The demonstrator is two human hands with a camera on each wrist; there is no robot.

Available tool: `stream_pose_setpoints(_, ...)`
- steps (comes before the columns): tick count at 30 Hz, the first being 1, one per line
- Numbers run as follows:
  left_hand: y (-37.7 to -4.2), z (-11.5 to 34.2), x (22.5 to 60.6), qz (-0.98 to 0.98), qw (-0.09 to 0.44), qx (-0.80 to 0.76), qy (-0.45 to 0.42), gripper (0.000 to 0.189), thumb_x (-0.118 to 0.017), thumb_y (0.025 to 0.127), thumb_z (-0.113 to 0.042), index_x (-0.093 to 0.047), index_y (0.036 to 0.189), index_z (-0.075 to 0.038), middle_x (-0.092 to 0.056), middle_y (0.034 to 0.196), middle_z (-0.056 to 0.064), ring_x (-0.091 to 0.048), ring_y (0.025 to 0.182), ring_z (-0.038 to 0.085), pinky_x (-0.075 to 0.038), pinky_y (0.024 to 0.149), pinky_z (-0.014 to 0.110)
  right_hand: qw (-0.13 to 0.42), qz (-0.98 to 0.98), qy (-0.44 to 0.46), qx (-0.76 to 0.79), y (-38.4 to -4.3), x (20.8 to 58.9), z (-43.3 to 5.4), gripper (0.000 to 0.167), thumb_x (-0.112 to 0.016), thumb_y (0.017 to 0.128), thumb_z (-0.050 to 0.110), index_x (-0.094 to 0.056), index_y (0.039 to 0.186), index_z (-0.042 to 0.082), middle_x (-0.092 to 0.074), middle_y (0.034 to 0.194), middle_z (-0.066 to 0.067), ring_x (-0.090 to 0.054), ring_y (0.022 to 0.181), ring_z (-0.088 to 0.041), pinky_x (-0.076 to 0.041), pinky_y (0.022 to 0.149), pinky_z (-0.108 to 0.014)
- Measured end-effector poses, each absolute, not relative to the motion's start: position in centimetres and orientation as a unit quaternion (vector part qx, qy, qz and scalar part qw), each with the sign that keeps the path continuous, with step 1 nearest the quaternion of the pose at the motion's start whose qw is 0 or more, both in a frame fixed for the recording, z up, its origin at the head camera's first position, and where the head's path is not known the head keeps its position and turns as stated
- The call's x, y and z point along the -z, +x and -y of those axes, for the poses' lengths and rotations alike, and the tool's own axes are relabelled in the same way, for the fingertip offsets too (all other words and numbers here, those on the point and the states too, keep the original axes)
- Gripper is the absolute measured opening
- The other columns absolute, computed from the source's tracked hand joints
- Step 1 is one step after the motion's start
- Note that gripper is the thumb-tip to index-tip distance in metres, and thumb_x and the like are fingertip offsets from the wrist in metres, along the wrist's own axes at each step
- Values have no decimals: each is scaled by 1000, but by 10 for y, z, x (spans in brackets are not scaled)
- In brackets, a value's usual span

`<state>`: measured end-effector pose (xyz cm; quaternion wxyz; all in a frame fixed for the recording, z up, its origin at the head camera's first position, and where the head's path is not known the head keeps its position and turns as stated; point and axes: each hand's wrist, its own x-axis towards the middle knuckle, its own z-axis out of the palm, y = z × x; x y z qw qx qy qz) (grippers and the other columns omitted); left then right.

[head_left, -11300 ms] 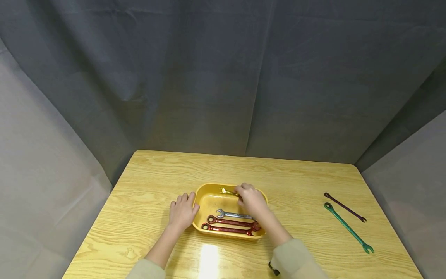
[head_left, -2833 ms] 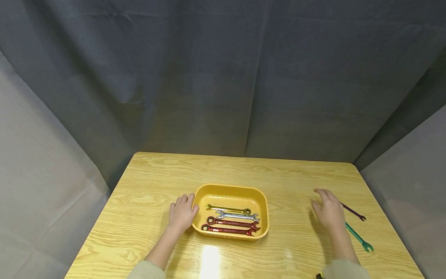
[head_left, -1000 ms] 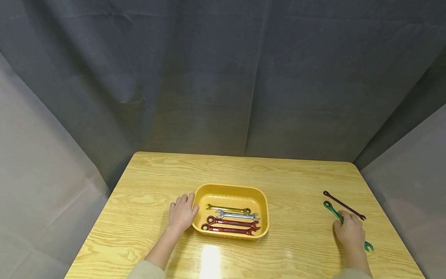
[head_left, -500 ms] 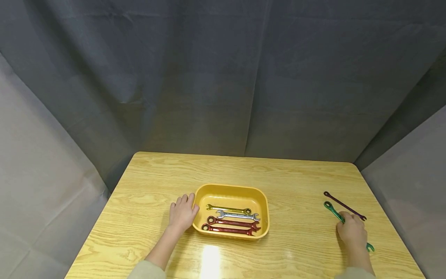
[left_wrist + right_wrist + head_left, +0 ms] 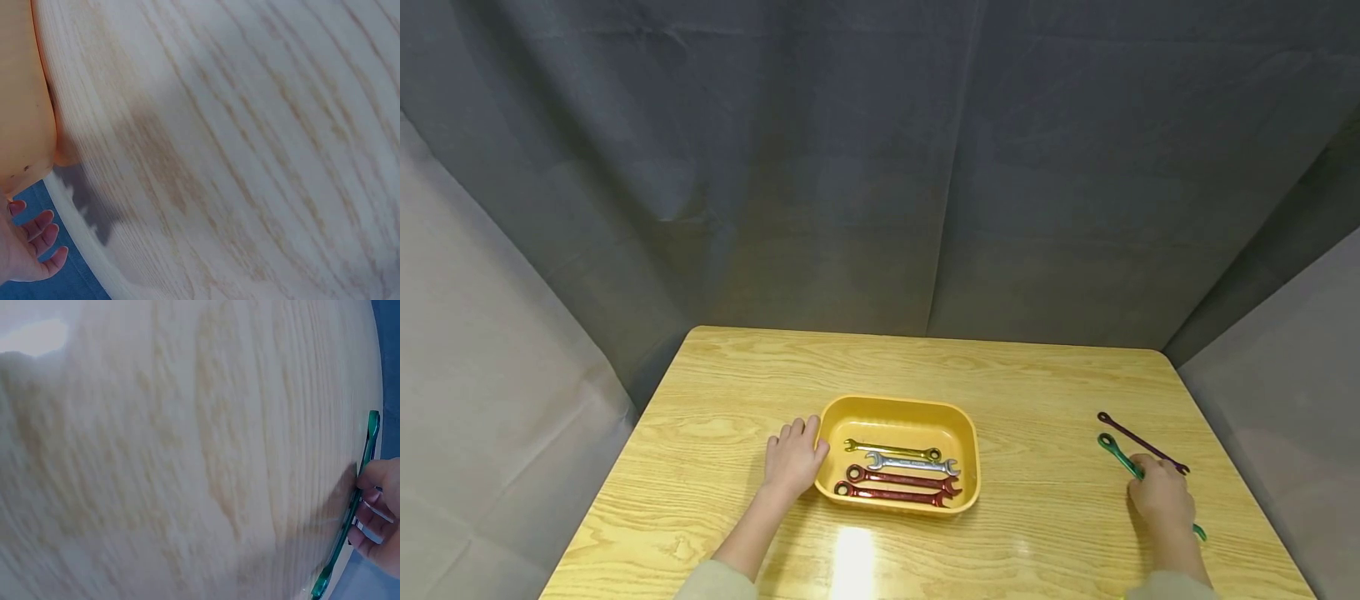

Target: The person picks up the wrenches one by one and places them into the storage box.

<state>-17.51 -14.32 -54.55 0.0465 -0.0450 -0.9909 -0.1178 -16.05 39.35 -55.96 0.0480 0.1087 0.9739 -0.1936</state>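
Observation:
In the head view my right hand [image 5: 1163, 493] grips a green combination wrench [image 5: 1120, 455] around the middle of its shaft. Its ring end shows beyond the fingers; the open end partly sticks out below the hand. The right wrist view shows thumb and fingers closed on this green wrench [image 5: 340, 540], close to the tabletop. My left hand [image 5: 793, 457] rests at the left rim of a yellow plastic tray [image 5: 891, 402], fingers loosely extended, thumb by the edge. Inside the tray lie a gold wrench [image 5: 891, 450], a silver wrench [image 5: 913, 464] and two red wrenches [image 5: 898, 478].
A thin purple wrench [image 5: 1142, 442] lies on the wooden table [image 5: 1037, 400], just beyond the green one. A dark grey curtain [image 5: 835, 167] hangs behind the table, with lighter cloth [image 5: 497, 375] at the sides.
After the gold wrench was laid in the tray beside the silver one, my right hand moved right to the green wrench and took hold, now tilting it slightly. My left hand stays at the tray.

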Motion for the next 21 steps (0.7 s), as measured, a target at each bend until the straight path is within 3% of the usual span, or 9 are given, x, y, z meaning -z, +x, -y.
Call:
stream_pose_setpoints(14, -175, 143, 547, 991, 49, 120, -42, 34, -44, 91, -31, -47, 118, -12, -53, 99, 10, -48, 83, 25, -37, 67, 39, 72, -978, 76, 179, -168, 557, -400, 41, -58, 83, 8, -42, 119, -3, -47, 99, -32, -50, 88, -52, -44, 55, -47)
stream_pose_setpoints(21, -176, 143, 546, 991, 47, 119, -40, 34, -44, 91, -32, -47, 118, -12, -53, 100, 10, -48, 83, 25, -37, 67, 39, 80, -980, 53, 177, -171, 554, -401, 39, -62, 80, 8, -44, 112, -5, -53, 89, -26, -54, 82, -44, -44, 56, -46)
